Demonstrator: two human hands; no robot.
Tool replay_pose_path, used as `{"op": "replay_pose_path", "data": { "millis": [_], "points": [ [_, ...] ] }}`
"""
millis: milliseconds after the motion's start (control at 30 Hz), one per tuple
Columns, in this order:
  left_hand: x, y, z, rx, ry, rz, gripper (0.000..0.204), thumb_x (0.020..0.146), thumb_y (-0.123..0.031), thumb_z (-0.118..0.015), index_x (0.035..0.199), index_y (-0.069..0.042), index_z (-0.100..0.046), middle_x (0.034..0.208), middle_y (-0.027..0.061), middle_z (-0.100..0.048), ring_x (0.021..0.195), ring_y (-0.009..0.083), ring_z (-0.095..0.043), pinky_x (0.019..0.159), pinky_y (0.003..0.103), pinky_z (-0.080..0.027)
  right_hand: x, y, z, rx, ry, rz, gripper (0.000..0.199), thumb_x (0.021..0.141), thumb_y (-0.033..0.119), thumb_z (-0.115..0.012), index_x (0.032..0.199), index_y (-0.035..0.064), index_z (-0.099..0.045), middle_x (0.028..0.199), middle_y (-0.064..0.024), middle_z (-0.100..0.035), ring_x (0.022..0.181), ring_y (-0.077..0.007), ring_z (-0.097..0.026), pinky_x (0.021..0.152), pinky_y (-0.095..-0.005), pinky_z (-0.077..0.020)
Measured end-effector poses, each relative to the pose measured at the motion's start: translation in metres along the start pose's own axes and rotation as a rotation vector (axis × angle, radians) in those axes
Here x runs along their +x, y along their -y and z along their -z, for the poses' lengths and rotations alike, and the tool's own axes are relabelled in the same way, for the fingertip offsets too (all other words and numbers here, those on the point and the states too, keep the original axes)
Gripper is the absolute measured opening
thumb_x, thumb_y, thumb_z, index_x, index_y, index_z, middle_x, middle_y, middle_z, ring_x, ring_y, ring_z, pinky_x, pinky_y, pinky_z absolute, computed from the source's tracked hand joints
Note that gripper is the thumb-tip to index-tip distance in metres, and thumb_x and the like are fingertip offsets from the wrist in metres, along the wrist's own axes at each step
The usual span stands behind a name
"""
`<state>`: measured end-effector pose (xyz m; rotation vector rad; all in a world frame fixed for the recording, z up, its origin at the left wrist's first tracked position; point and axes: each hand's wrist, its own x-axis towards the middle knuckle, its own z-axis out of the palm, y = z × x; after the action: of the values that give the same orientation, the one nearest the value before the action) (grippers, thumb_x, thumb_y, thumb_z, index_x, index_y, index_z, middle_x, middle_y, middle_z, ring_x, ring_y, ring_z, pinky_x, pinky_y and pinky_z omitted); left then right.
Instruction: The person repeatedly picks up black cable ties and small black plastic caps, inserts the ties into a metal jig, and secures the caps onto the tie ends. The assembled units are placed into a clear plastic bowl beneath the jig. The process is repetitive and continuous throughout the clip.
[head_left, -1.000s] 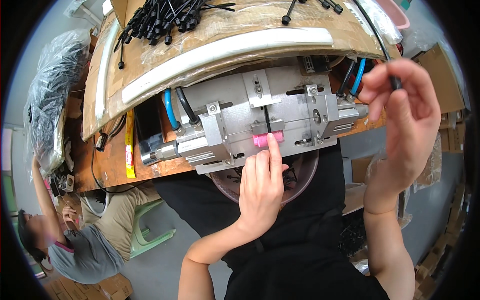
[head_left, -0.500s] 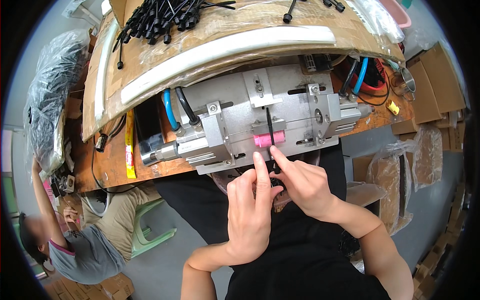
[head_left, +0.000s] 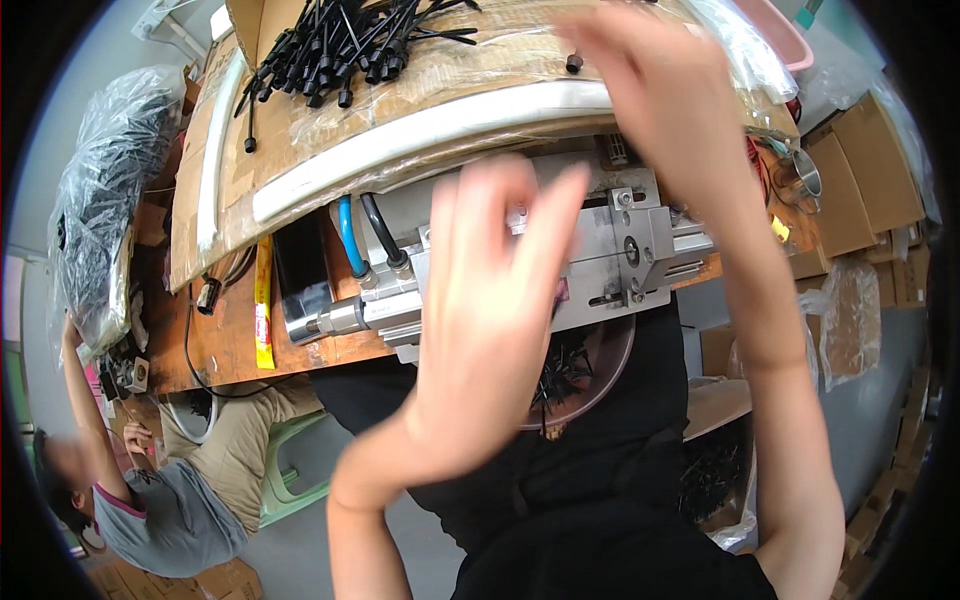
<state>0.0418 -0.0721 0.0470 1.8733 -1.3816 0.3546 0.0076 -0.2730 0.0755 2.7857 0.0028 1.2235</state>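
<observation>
Machine (head_left: 592, 245) of grey metal half hidden by left hand (head_left: 480, 310)

The bare left hand is held over the machine, with its thumb spread away from its fingers and nothing seen in its grip. The bare right hand (head_left: 670, 90) is held over the brown cardboard sheet (head_left: 480, 70), close to a small black round-headed plastic piece (head_left: 573, 63). The right fingers are blurred, so it cannot be told whether they are spread or pinching. A small pink thing (head_left: 562, 290) on the machine is mostly covered by the left hand.

Fingers could be nipped if the machine's metal end blocks (head_left: 640, 245) were moved while the left hand was so near. The bendy blue hose (head_left: 351, 235) and the bendy black hose (head_left: 379, 230) could be bumped if the left hand was swung sideways. The small black piece could be knocked away by a quick swipe of the right hand.

Black bits (head_left: 565, 370) are held in the round, pinkish, see-through plastic bowl (head_left: 612, 365), which could be spilled if it was jolted. More black things (head_left: 100, 240) are packed in the tall, clear plastic bag (head_left: 125, 100), and some are seen in the white bucket (head_left: 212, 425) and in the brown open box (head_left: 722, 405). What is in the shiny metal cup (head_left: 800, 180) cannot be told.
</observation>
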Motion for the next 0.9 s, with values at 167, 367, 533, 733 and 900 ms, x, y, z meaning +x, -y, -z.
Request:
{"op": "replay_pose_path", "data": {
  "millis": [167,367,533,733,900],
  "points": [
    [0.102,0.054,-0.043,0.018,0.040,-0.249,0.022,0.081,0.002,-0.062,0.103,0.001,-0.064,0.105,0.0173,-0.058,0.099,0.0368,-0.056,0.085,0.040,-0.047,0.103,-0.076,-0.116,-0.141,0.315,-0.186,0.017,0.079,0.009,-0.057,0.086,-0.0007,-0.069,0.082,-0.0262,-0.066,0.083,-0.0403,-0.066,0.073,-0.0465,-0.0512],
    [0.083,0.049,-0.014,0.026,0.130,-0.184,0.024,0.081,0.007,-0.062,0.104,-0.001,-0.066,0.104,0.0139,-0.061,0.094,0.0357,-0.059,0.078,0.039,-0.050,0.080,-0.089,-0.073,-0.061,0.206,-0.110,0.021,0.081,0.010,-0.060,0.097,-0.0020,-0.068,0.084,-0.0236,-0.067,0.078,-0.0370,-0.066,0.072,-0.0419,-0.0528],
    [-0.021,0.013,-0.005,0.172,-0.094,-0.039,0.050,0.068,0.007,-0.060,0.118,0.005,-0.062,0.101,0.0148,-0.055,0.085,0.0306,-0.055,0.076,0.040,-0.047,0.043,-0.043,0.007,0.358,0.128,-0.592,0.027,0.094,0.020,-0.059,0.107,-0.0026,-0.065,0.082,-0.0109,-0.066,0.073,-0.0140,-0.061,0.065,-0.0309,-0.0513],
    [-0.103,-0.019,-0.045,0.226,0.078,0.123,0.059,0.074,0.009,-0.061,0.132,0.006,-0.054,0.099,0.0107,-0.054,0.081,0.0220,-0.052,0.073,0.032,-0.046,-0.023,-0.019,0.050,1.252,-0.050,-0.762,0.029,0.095,0.021,-0.060,0.109,-0.0039,-0.064,0.091,-0.0130,-0.068,0.071,-0.0179,-0.064,0.063,-0.0325,-0.0505],
    [-0.098,-0.027,-0.051,0.199,0.193,0.194,0.066,0.074,0.010,-0.067,0.138,0.006,-0.048,0.099,0.0117,-0.053,0.087,0.0257,-0.053,0.078,0.037,-0.045,-0.063,-0.006,0.056,1.200,-0.078,-0.584,0.025,0.101,0.014,-0.055,0.120,-0.0023,-0.058,0.101,-0.0144,-0.067,0.079,-0.0102,-0.059,0.060,-0.0186,-0.0437]
  ]
}}
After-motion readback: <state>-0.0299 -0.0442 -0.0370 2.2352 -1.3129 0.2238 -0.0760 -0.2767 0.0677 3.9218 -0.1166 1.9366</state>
